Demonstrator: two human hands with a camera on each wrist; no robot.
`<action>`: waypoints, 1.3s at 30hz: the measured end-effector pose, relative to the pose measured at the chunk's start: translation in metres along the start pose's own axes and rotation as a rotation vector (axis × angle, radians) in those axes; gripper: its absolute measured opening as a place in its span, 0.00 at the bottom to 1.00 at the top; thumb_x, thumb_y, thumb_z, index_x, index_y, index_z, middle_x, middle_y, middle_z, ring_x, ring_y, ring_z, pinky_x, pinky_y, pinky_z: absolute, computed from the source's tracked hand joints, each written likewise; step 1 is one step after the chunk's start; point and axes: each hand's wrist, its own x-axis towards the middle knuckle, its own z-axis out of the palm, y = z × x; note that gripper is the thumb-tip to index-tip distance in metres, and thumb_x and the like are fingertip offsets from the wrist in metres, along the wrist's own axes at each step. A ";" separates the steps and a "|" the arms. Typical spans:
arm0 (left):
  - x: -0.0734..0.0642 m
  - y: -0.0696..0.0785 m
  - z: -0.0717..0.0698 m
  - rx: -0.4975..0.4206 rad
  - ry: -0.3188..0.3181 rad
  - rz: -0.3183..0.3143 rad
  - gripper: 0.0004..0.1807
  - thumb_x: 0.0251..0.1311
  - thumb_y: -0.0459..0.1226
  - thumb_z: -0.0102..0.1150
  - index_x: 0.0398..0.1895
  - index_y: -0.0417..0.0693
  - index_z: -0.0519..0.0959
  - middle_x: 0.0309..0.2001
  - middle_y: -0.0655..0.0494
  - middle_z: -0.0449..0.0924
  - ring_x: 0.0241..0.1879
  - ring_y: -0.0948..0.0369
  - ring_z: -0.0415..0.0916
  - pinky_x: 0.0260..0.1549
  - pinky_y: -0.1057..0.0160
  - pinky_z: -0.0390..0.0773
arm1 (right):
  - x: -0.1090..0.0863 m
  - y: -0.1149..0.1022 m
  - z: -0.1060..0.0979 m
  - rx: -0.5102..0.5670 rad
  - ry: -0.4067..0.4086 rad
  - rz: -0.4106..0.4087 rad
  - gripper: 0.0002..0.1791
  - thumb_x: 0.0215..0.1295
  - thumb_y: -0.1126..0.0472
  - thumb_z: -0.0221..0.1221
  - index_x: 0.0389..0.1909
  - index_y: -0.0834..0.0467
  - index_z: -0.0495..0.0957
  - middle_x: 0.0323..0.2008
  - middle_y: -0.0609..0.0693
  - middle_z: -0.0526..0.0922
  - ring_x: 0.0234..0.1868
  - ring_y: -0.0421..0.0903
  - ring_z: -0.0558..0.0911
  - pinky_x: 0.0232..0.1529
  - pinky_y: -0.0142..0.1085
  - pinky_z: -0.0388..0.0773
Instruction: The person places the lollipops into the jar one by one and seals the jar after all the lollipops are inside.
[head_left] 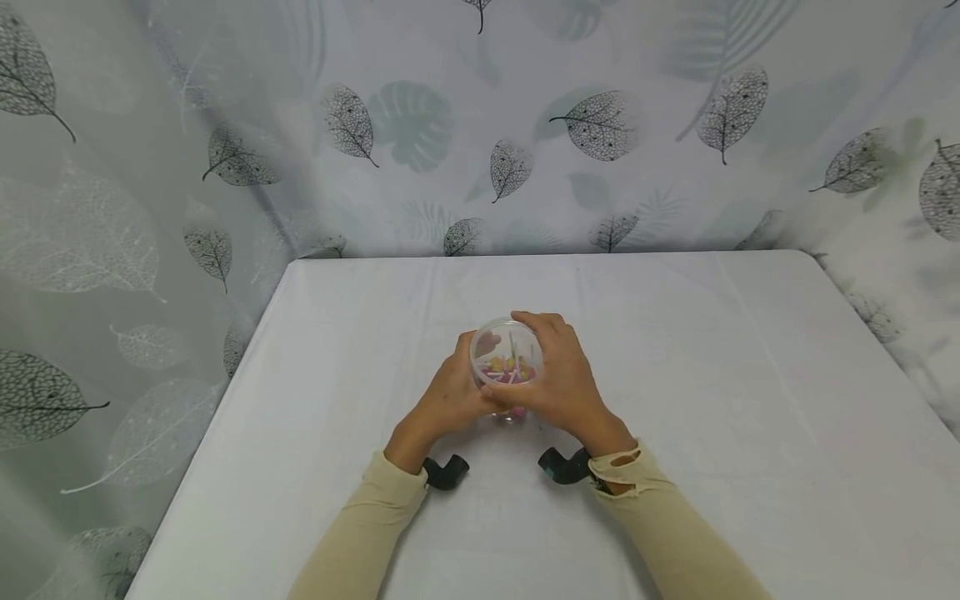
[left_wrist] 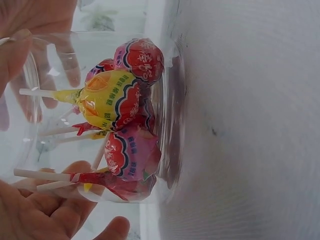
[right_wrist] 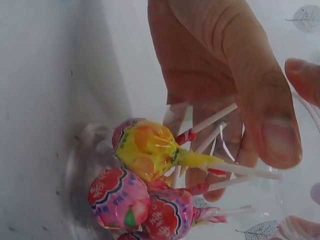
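A clear round jar stands upright near the middle of the table, lollipops inside it. My left hand grips its left side, thumb in front and fingers behind. Across the top, my right hand holds the rim, its thumb at the near edge and fingers at the far edge. The left wrist view shows a yellow-wrapped lollipop among several red and pink ones, white sticks toward the jar's mouth. In the right wrist view, a pink lollipop lies near the jar's base.
A white-covered table surrounds the jar. Behind it hangs a leaf-patterned curtain, which also runs along both sides. Black curved pieces show at both wrists, below the beige sleeves.
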 end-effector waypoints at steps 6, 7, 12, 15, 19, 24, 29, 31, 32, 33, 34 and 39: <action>0.000 0.000 -0.001 0.016 -0.010 0.015 0.53 0.41 0.41 0.75 0.69 0.46 0.53 0.58 0.41 0.72 0.51 0.53 0.73 0.50 0.52 0.73 | 0.000 0.002 -0.002 -0.007 -0.048 0.003 0.59 0.35 0.32 0.74 0.72 0.45 0.61 0.61 0.50 0.69 0.57 0.50 0.69 0.50 0.48 0.72; 0.000 0.001 -0.002 0.015 -0.013 0.015 0.52 0.41 0.42 0.75 0.69 0.46 0.53 0.57 0.42 0.72 0.51 0.53 0.73 0.50 0.52 0.73 | 0.000 0.003 -0.004 0.016 -0.075 0.004 0.59 0.37 0.33 0.74 0.72 0.44 0.59 0.64 0.49 0.68 0.58 0.50 0.69 0.52 0.49 0.71; -0.001 0.000 -0.002 -0.001 -0.016 0.002 0.51 0.42 0.48 0.72 0.68 0.49 0.53 0.54 0.45 0.73 0.49 0.53 0.74 0.46 0.54 0.75 | 0.002 0.010 -0.013 0.127 -0.180 0.027 0.58 0.40 0.37 0.75 0.74 0.38 0.54 0.69 0.44 0.64 0.58 0.49 0.71 0.50 0.51 0.73; -0.002 0.000 -0.002 0.000 -0.005 -0.012 0.52 0.41 0.49 0.73 0.68 0.49 0.54 0.54 0.46 0.73 0.49 0.53 0.74 0.46 0.54 0.75 | 0.003 0.010 -0.013 0.140 -0.165 0.027 0.59 0.38 0.38 0.76 0.73 0.39 0.56 0.65 0.46 0.68 0.54 0.51 0.72 0.46 0.50 0.74; -0.002 0.000 -0.001 0.010 0.004 -0.026 0.53 0.40 0.48 0.75 0.68 0.49 0.54 0.56 0.46 0.73 0.50 0.55 0.74 0.48 0.53 0.75 | 0.001 0.007 -0.010 0.127 -0.108 0.023 0.56 0.36 0.38 0.77 0.70 0.43 0.62 0.62 0.47 0.71 0.54 0.50 0.72 0.48 0.49 0.72; -0.001 0.001 -0.001 0.021 0.004 -0.013 0.53 0.41 0.47 0.75 0.69 0.48 0.54 0.58 0.44 0.72 0.52 0.55 0.73 0.50 0.52 0.74 | -0.001 0.005 -0.003 0.091 -0.025 -0.007 0.56 0.33 0.37 0.78 0.68 0.48 0.65 0.61 0.48 0.71 0.56 0.50 0.71 0.51 0.48 0.70; -0.001 0.001 0.000 0.036 0.006 -0.001 0.52 0.42 0.44 0.74 0.69 0.47 0.53 0.59 0.42 0.71 0.52 0.54 0.72 0.51 0.52 0.74 | -0.003 0.002 0.002 0.032 0.037 -0.030 0.56 0.33 0.38 0.78 0.67 0.51 0.67 0.58 0.52 0.72 0.55 0.51 0.71 0.50 0.47 0.69; -0.001 0.001 0.000 0.037 0.009 0.000 0.51 0.42 0.42 0.74 0.68 0.47 0.54 0.58 0.41 0.71 0.51 0.54 0.72 0.50 0.52 0.73 | -0.003 0.000 0.005 0.003 0.058 -0.027 0.55 0.33 0.37 0.77 0.66 0.52 0.68 0.58 0.53 0.73 0.56 0.50 0.70 0.50 0.48 0.69; -0.001 0.001 0.000 0.039 0.010 -0.001 0.51 0.42 0.41 0.74 0.68 0.47 0.54 0.58 0.42 0.71 0.51 0.54 0.72 0.50 0.53 0.73 | -0.004 -0.001 0.006 -0.007 0.068 -0.023 0.55 0.34 0.37 0.77 0.66 0.52 0.68 0.57 0.54 0.73 0.56 0.50 0.70 0.51 0.48 0.70; -0.001 0.002 0.000 0.039 0.010 0.001 0.51 0.42 0.40 0.75 0.68 0.47 0.54 0.58 0.42 0.71 0.50 0.54 0.72 0.50 0.53 0.74 | -0.004 -0.003 0.007 -0.019 0.078 -0.018 0.55 0.34 0.36 0.77 0.66 0.52 0.68 0.57 0.54 0.73 0.56 0.50 0.70 0.51 0.48 0.70; -0.001 0.002 -0.001 0.040 0.010 0.002 0.51 0.42 0.40 0.75 0.68 0.46 0.54 0.57 0.42 0.71 0.50 0.55 0.72 0.50 0.53 0.74 | -0.004 -0.004 0.007 -0.029 0.086 -0.012 0.54 0.34 0.36 0.76 0.66 0.52 0.68 0.57 0.53 0.73 0.57 0.49 0.70 0.51 0.48 0.70; -0.001 0.002 -0.002 0.051 0.005 0.015 0.51 0.42 0.41 0.76 0.68 0.47 0.54 0.58 0.42 0.70 0.51 0.54 0.72 0.51 0.52 0.73 | -0.006 -0.006 0.009 -0.045 0.101 0.013 0.55 0.34 0.35 0.76 0.66 0.51 0.68 0.58 0.50 0.72 0.57 0.48 0.69 0.52 0.47 0.71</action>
